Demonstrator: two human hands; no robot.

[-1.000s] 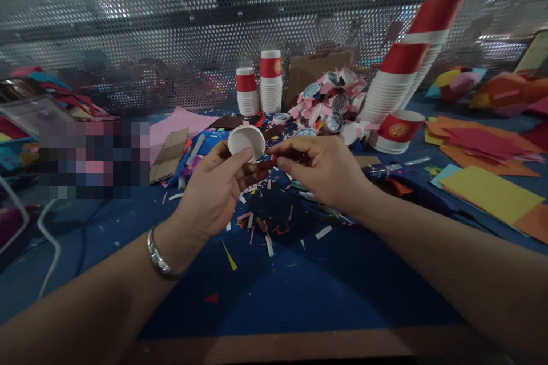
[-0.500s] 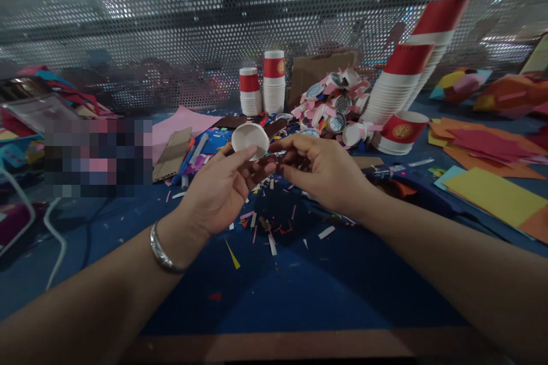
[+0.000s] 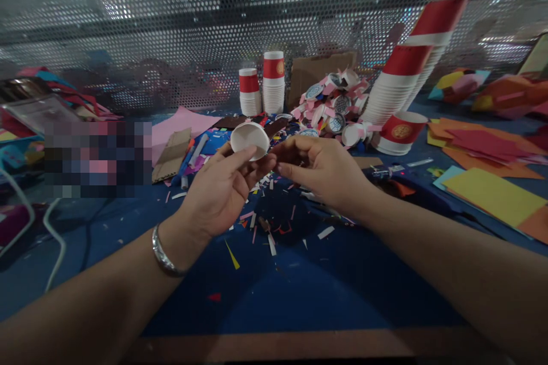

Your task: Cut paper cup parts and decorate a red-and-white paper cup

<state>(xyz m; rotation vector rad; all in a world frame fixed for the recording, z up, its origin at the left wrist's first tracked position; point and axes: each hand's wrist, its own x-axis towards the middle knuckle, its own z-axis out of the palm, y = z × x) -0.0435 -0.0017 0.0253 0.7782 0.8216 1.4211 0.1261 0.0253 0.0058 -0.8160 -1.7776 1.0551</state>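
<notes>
My left hand [image 3: 222, 188], with a silver bangle at its wrist, is closed on a shallow white paper cup bottom [image 3: 248, 141]. The thumb presses on its inside and the fingers pass behind it. My right hand [image 3: 321, 171] is just to the right, its thumb and fingers drawn together beside the left fingertips. What the right fingers pinch, if anything, I cannot make out. Behind the hands lies a heap of similar cut cup bottoms with pink paper strips [image 3: 334, 105]. Scattered paper scraps [image 3: 272, 244] cover the blue tabletop below.
Tall stacks of red and white paper cups [image 3: 396, 82] lean at the right, beside a single cup [image 3: 400, 133]. Two shorter stacks [image 3: 262, 85] stand at the back. Coloured paper sheets [image 3: 496, 194] lie right; cardboard [image 3: 173, 154] and markers [image 3: 197, 151] lie left. Perforated metal [image 3: 205, 45] rises behind.
My right fingers have shifted slightly and drawn closer to the left fingertips. The cup bottom has tilted a little in my left hand. Everything on the table stays put.
</notes>
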